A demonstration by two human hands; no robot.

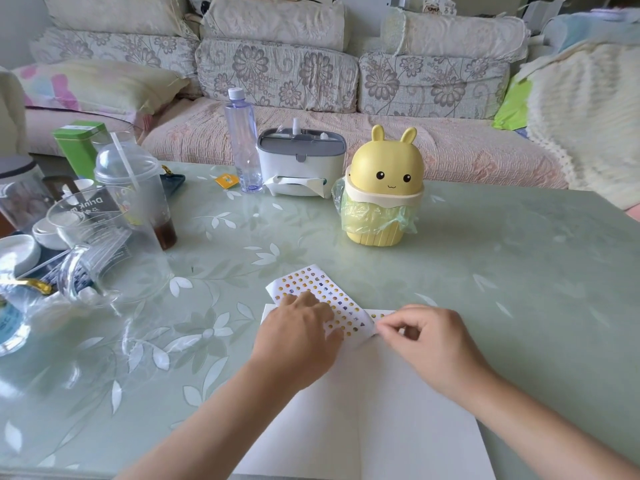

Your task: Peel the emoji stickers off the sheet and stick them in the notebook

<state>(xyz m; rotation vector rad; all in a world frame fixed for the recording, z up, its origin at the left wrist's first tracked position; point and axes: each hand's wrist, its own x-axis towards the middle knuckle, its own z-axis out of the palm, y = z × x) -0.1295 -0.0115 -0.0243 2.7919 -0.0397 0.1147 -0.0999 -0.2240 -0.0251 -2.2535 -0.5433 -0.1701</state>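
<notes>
We record one legible marking: the word "Drink" in white letters on a dark label (90, 203), seen on the clear glass jug (114, 251) at the left of the worktop (485, 258). A further letter follows, perhaps "m"; the rest is unreadable. Print on the green tin (79, 147), the yellow sachet (227, 180) and the domed plastic cup (138, 202) is too small or blurred to read. The sticker sheet (311, 282) bears small emoji pictures only.
</notes>
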